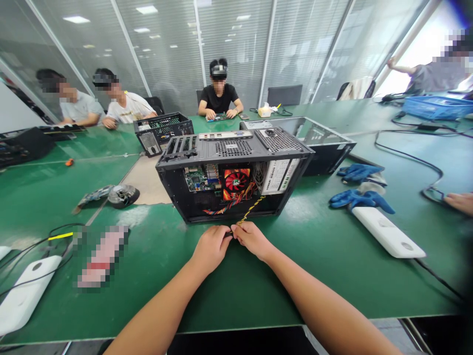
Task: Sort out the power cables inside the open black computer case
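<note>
Left grip [212,248] and right grip [254,240] pinched a twisted yellow-and-black cable [252,210].
Its near end lay between them, above the glossy green desk [236,296]; beyond, it ran into the open-sided dark metal computer case [205,152].

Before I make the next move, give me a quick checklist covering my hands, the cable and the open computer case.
1. Right hand gripping the yellow-and-black cable: ok.
2. Left hand pinching the dark piece beside it: ok; what that piece is, cannot tell.
3. Open side of the computer case facing the hands: ok.
4. Cable's far end firmly attached inside: cannot tell.
5. Fan clear of loose wires: not ok, they crowd its lower edge.
6. Hands gloved: not ok, both bare; blue gloves lie off to the right.
</note>
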`<state>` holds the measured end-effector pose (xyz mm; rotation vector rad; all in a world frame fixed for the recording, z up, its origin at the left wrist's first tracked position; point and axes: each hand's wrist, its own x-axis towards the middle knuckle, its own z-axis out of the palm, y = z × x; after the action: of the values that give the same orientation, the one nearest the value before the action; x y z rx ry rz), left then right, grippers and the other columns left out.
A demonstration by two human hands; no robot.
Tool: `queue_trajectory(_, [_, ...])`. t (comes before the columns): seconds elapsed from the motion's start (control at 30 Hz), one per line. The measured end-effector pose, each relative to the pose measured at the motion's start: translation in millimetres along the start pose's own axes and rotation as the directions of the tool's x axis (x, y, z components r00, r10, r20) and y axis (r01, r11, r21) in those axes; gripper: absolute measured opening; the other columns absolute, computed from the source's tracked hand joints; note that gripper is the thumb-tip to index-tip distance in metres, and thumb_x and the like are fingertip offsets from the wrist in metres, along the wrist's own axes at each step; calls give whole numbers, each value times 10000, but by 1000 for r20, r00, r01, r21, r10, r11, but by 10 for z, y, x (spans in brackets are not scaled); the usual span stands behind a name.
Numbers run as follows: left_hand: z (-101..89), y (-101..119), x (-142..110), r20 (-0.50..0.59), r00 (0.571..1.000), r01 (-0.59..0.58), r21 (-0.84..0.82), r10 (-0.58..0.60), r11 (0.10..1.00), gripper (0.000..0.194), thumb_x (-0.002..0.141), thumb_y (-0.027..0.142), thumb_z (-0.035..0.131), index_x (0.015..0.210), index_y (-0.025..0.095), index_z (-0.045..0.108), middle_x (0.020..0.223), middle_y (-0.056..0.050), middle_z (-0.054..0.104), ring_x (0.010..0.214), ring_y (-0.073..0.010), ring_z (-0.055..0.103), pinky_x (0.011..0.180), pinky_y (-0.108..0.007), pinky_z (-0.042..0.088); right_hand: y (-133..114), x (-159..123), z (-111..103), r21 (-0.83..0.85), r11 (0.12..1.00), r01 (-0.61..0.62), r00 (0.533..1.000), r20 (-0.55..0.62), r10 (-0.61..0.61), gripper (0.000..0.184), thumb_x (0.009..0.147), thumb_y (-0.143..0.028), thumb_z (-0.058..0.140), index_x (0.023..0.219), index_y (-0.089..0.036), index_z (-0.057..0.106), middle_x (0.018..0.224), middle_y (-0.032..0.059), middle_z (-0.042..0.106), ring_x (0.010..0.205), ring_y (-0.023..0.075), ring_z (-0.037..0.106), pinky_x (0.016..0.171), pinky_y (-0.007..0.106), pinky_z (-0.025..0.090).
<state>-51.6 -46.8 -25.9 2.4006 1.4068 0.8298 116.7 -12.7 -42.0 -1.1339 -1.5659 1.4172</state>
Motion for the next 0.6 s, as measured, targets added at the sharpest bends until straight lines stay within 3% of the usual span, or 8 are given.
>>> queue_trajectory(0.17, [-29, 33, 32, 20, 998, 55, 13, -55, 998, 142, 940, 209, 458, 964, 195, 598, 916, -57, 650, 857, -201, 601, 781, -320, 463, 4, 2, -1, -24, 1000, -4, 1000, -7, 4, 413, 879, -471, 495, 595, -177, 546, 464, -50, 386, 436, 90, 345, 449, 240, 272])
queue_trajectory(0.4, [-94, 89, 84, 116, 983, 168, -220, -145, 961, 228, 948, 203, 409, 808, 190, 588, 718, 2, 614, 674, -143, 577, 663, -257, 423, -27, -10, -3, -87, 996, 11, 1000, 8, -10, 395, 891, -441, 490, 608, -173, 557, 509, -33, 435, 478, 99, 402, 483, 241, 312])
queue_trajectory(0.6, [-34, 57, 21, 8, 996, 93, -196, -93, 976, 136, 911, 201, 469, 1019, 196, 552, 948, -62, 650, 869, -191, 607, 783, -307, 452, -24, 0, -2, -59, 998, 28, 1000, 1, -28, 413, 885, -466, 489, 587, -183, 537, 470, -47, 385, 456, 99, 364, 470, 245, 290])
